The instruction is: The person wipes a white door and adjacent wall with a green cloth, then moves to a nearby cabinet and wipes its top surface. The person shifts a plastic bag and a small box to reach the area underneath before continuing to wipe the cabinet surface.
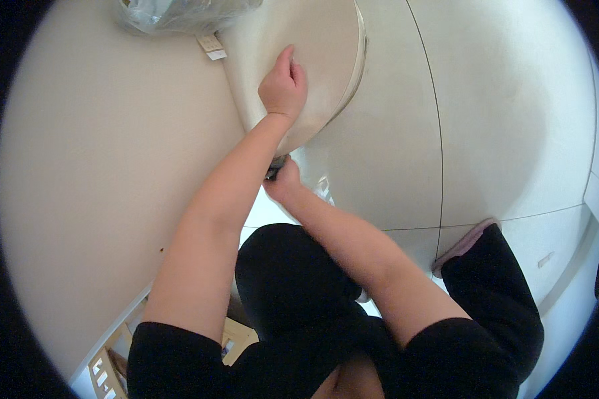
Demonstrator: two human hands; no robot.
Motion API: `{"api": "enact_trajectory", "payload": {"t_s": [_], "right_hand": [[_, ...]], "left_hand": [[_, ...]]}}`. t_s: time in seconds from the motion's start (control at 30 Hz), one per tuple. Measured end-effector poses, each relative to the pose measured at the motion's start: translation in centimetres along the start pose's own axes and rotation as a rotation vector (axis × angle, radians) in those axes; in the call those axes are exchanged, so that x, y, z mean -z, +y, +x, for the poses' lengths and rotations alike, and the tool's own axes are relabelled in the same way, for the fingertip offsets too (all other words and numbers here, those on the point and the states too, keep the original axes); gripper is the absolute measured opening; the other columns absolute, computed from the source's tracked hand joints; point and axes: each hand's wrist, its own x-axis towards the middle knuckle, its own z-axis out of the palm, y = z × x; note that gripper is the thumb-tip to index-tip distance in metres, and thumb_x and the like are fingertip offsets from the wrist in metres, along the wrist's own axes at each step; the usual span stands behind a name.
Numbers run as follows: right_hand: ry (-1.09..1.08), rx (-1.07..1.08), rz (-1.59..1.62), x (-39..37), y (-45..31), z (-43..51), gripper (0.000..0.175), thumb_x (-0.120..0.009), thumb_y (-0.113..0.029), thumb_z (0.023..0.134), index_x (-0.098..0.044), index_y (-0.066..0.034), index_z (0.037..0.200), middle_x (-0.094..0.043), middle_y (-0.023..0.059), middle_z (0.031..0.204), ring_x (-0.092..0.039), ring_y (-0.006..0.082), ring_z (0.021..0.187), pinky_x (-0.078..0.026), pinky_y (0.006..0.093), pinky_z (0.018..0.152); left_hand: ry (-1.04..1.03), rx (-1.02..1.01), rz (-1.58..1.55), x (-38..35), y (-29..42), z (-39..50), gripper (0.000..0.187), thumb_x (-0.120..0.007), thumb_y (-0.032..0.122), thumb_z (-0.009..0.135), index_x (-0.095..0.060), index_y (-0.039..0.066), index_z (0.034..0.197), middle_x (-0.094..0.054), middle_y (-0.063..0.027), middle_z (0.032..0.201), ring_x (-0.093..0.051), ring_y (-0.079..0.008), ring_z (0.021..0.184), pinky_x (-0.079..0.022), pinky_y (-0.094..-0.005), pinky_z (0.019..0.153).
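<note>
My left hand [284, 82] is closed in a fist over a large beige padded piece with a rounded edge [329, 65], perhaps a sofa or seat part; whether it pinches anything is hidden. Just below the near end of that piece, my right hand [283, 180] grips a dark object [276, 167], partly covered by my left forearm; its kind cannot be told. Clear plastic film [323, 187] hangs or lies right beside my right wrist. A paper tag [211, 47] sticks out at the far left side of the beige piece.
A plain beige surface [105, 149] fills the left side. Clear plastic wrapping [179, 15] lies at the top. Pale floor tiles [484, 124] with dark joints spread on the right, where my foot in a pinkish shoe [466, 247] rests. Wooden items [102, 374] stand at the lower left.
</note>
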Motion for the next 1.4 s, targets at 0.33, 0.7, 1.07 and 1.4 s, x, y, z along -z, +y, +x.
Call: {"api": "enact_trajectory", "payload": {"t_s": [0.33,0.7,1.07,1.4], "right_hand": [[-0.446,0.728,-0.424,-5.7,-17.9,-7.1,0.035,-0.056,-0.022,0.089,-0.052,-0.0022,0.117,-0.059,0.0098,0.114,-0.055,0.0221,0.106,-0.039,0.0386,0.099],[-0.109,2.129,-2.356,-9.9,-17.8,-0.7,0.038,-0.057,-0.030,0.084,-0.060,-0.0081,0.115,-0.047,0.0067,0.135,-0.045,0.0264,0.122,-0.033,0.0424,0.101],[-0.927,1.460,-2.660,2.2,-5.4,-0.4,0.028,-0.051,-0.015,0.085,-0.061,-0.0077,0.110,-0.053,0.0095,0.128,-0.048,0.0257,0.118,-0.037,0.0400,0.100],[-0.765,1.337,-2.574,4.5,-4.4,-0.9,0.031,-0.052,-0.009,0.081,-0.060,-0.0049,0.110,-0.059,0.0116,0.114,-0.053,0.0279,0.107,-0.038,0.0431,0.093]], "left_hand": [[-0.031,0.013,-0.014,0.2,-0.5,0.0,0.031,-0.052,0.017,0.083,-0.058,0.016,0.113,-0.063,-0.0102,0.069,-0.061,-0.0299,0.060,-0.048,-0.0415,0.055],[0.021,0.279,-0.743,4.3,-2.2,2.0,0.024,-0.048,0.019,0.092,-0.059,0.008,0.111,-0.058,0.0010,0.068,-0.054,-0.0150,0.057,-0.042,-0.0310,0.051],[0.420,0.300,-1.136,15.0,0.4,1.8,0.027,-0.043,0.015,0.098,-0.053,-0.004,0.115,-0.033,0.0066,0.056,-0.027,-0.0038,0.048,-0.023,-0.0213,0.044],[0.432,0.389,-1.241,14.4,0.3,0.2,0.027,-0.047,0.016,0.097,-0.054,-0.004,0.114,-0.035,0.0068,0.057,-0.026,-0.0023,0.049,-0.021,-0.0207,0.045]]}}
